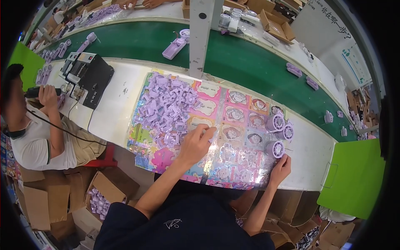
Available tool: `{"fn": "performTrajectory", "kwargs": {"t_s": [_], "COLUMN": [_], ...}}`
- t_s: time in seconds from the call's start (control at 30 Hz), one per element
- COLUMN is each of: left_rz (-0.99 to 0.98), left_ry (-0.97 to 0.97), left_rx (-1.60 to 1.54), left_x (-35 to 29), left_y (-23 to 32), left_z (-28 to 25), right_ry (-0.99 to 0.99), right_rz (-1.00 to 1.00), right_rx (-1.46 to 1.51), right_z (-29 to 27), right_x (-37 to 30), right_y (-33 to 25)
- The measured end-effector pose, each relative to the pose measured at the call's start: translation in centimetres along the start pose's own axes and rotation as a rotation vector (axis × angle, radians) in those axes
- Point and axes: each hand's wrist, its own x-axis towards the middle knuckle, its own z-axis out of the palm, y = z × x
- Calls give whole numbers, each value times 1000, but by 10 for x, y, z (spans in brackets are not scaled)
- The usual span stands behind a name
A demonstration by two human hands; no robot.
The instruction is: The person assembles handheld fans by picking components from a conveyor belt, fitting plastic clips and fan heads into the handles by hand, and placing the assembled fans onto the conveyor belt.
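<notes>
Parts (166, 102) are lilac, belt (141, 39) green — mat (235, 114) multicoloured (cartoon-printed).

Whatever the left hand (196, 145) touched was hidden beneath its fingers. A metal post (201, 39) blocked part of the green belt (137, 39). Another person's hands (127, 4) were cropped by the top edge.

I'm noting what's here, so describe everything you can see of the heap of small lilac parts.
The heap of small lilac parts is a loose pile of many angular pieces, seemingly moulded plastic, some with openings. They lie at mixed angles on the left part of the colourful printed sheeting, hiding some pictures. The left hand is by the heap's lower right; whether it touches a piece is unclear.
</notes>
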Motion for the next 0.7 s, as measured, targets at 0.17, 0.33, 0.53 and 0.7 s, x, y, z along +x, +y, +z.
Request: {"fn": "performTrajectory", "kwargs": {"t_s": [0.17,0.33,0.53,0.7], "left_rz": [-131,50,74,39], "left_ry": [33,115,-32,-42], "left_rx": [-115,-99,-140,-132], "left_x": [1,7,5,4], "left_y": [1,1,0,-4], "left_z": [-2,-4,-7,-1], "right_ry": [5,8,17,19], "right_rz": [-5,-2,-13,9], "right_rx": [-5,-8,-32,-29], "right_z": [1,-1,1,3], "right_x": [-1,-1,-1,-1], "right_y": [-2,-2,-6,-7]}}
